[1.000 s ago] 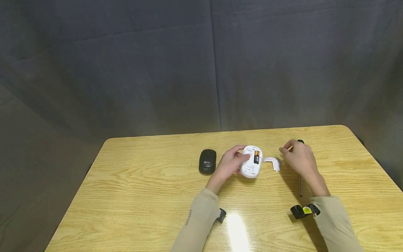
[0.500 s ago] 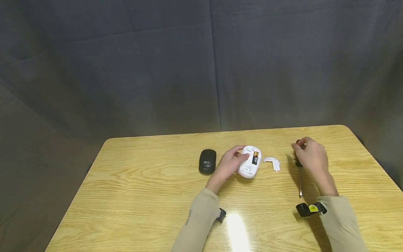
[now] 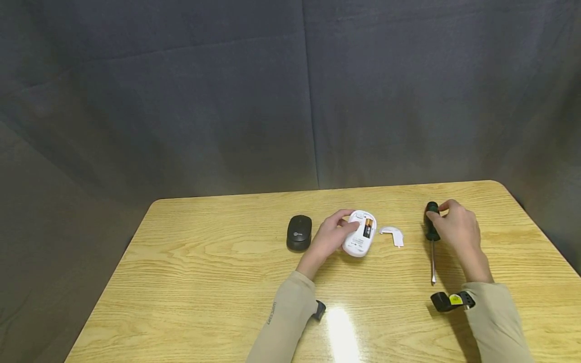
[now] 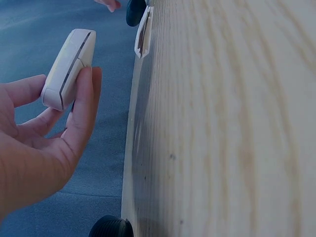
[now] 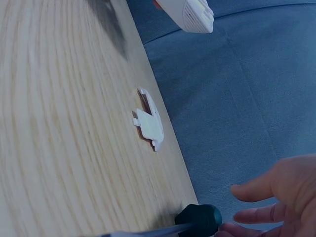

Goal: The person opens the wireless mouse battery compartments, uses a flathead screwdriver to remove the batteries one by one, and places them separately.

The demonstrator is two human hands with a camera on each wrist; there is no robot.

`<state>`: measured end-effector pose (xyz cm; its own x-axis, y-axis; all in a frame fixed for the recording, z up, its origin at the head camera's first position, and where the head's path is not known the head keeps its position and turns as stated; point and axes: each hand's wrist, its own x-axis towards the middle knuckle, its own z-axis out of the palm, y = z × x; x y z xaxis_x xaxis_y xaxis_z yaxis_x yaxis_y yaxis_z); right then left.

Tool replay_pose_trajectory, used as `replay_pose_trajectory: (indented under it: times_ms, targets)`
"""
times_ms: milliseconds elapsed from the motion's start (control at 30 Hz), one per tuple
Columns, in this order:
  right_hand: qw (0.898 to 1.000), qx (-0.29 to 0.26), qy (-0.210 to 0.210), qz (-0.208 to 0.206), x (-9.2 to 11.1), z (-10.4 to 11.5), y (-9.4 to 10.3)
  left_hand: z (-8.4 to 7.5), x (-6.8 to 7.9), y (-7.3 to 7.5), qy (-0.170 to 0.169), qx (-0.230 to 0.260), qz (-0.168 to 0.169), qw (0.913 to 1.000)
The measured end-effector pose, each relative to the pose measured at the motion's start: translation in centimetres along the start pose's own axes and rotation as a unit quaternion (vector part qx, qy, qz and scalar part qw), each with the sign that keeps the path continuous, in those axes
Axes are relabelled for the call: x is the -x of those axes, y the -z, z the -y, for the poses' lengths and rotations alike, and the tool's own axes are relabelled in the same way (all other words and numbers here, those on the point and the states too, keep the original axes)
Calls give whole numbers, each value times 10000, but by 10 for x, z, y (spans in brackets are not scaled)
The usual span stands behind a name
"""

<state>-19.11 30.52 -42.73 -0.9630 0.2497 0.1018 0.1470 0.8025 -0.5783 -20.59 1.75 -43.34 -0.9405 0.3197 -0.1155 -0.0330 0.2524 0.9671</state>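
1. The white mouse [image 3: 358,244] is in the person's left hand [image 3: 330,236], raised above the counter [image 3: 204,292], its underside facing the head camera.
2. The left hand grips it, thumb across the underside and fingers along the side and behind.
3. Its uncovered battery bay [image 3: 367,228] shows black and copper-coloured contents.
4. A white cover [image 3: 397,235] lies on the counter between the mouse and the screwdriver [image 3: 431,233], nearer the mouse.
5. The screwdriver lies with its dark handle away from the person and its metal tip towards them.
6. The right hand [image 3: 460,229] is at that handle, thumb and fingers apart; I cannot tell whether they touch it.
7. A black mouse [image 3: 298,233] rests left of the left hand.
8. Dark cloth [image 3: 181,111] hangs behind the counter.
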Motion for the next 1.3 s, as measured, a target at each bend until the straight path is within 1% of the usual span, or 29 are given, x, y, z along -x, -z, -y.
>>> replay_pose_trajectory:
  times_ms: [133, 200, 367, 467, 733, 967, 1133, 1300]
  targets:
    - [9999, 91, -60, 74, -1, -2, -1, 0, 0, 0, -1, 12, -8, 10000]
    - [9996, 140, -134, 195, -2, -2, -2, 0, 0, 0, 4, 7, -10, 10000]
    - [9962, 187, -335, 778, -4, -5, -3, 0, 0, 0, 17, -7, -6, 10000]
    - [9939, 154, -380, 1022, -4, -6, -4, 1, 0, 0, 7, -22, -16, 10000]
    - [9904, -192, -517, 1270, -3, -8, -5, 1, -1, -1, 8, -35, -21, 10000]
    - [9891, -264, -386, 1394, -8, -11, -4, 1, 0, 0, -45, -101, -71, 9999]
    - [9866, -493, -296, 1530, -9, -16, -2, 1, 0, 0, -27, -60, -46, 10000]
    - [9839, -856, -332, 1536, -9, -17, 1, 2, -1, -1, -13, -51, -57, 10000]
